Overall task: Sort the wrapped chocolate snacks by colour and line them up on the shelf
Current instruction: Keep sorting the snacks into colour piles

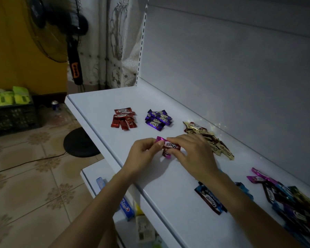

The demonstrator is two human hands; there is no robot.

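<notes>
White shelf (97, 108) before you: your left hand (143, 151) and right hand (191, 151) each pinch an end of one pink snack (170, 145), grip narrow, a second pink snack (166, 155) beneath it; beyond lie the red pile (123, 120), purple pile (158, 119) and gold pile (209, 140), with the mixed heap (293, 199) to your right
</notes>
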